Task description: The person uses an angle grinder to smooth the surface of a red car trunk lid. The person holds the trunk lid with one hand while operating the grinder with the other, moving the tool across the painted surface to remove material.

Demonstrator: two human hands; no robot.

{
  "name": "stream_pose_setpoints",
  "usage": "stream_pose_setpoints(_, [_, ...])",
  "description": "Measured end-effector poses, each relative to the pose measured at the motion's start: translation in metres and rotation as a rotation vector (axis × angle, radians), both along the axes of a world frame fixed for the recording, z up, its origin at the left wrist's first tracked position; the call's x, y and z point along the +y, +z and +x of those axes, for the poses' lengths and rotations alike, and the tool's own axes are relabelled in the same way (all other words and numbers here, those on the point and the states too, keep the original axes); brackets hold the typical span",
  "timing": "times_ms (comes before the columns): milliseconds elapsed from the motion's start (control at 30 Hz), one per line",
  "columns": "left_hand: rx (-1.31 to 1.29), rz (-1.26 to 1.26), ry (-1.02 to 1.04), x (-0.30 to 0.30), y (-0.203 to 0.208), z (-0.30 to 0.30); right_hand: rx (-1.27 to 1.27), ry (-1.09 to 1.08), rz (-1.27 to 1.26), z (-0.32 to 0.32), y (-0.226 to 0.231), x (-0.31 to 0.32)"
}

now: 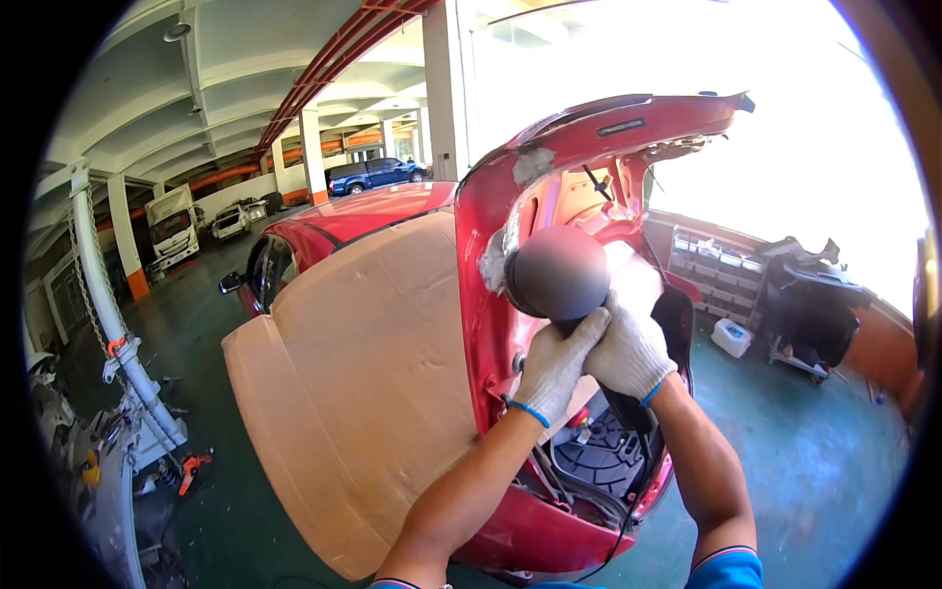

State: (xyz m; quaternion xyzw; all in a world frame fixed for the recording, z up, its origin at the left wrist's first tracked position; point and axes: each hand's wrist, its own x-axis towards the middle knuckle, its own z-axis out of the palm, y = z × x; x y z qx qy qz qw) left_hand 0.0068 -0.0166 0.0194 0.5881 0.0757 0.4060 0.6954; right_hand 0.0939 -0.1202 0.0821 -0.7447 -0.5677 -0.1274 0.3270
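Both my hands, in white knit gloves with blue cuffs, grip a black corded power tool (pixel 628 410) with a round head. A smooth grey-brown blur covers the head, so its exact kind cannot be told. My left hand (pixel 557 365) and my right hand (pixel 630 344) are closed round its body, close together. The tool's head is at the edge of a red car's raised trunk lid (pixel 481 363), beside grey, bare-looking patches (pixel 498 255). Whether it touches the lid is hidden. A large brown cardboard sheet (pixel 363 383) covers the car's rear left of the lid.
Below my arms is the open trunk (pixel 603 452) with a black ribbed floor. A thin black cord (pixel 618 545) hangs over the bumper. Chains hang on a grey metal post (pixel 103 294) at left. A bin rack (pixel 716 265) and white tub (pixel 731 337) stand at right.
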Motion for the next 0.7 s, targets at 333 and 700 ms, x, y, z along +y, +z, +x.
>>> stream_pose_setpoints(333, [0.014,-0.025,-0.036,0.001,0.018,-0.001,-0.032,0.004,0.005,0.009,0.010,0.007])
stream_pose_setpoints(700, [-0.077,0.026,-0.106,-0.002,-0.015,-0.017,-0.087,0.009,0.080,-0.020,-0.005,-0.016])
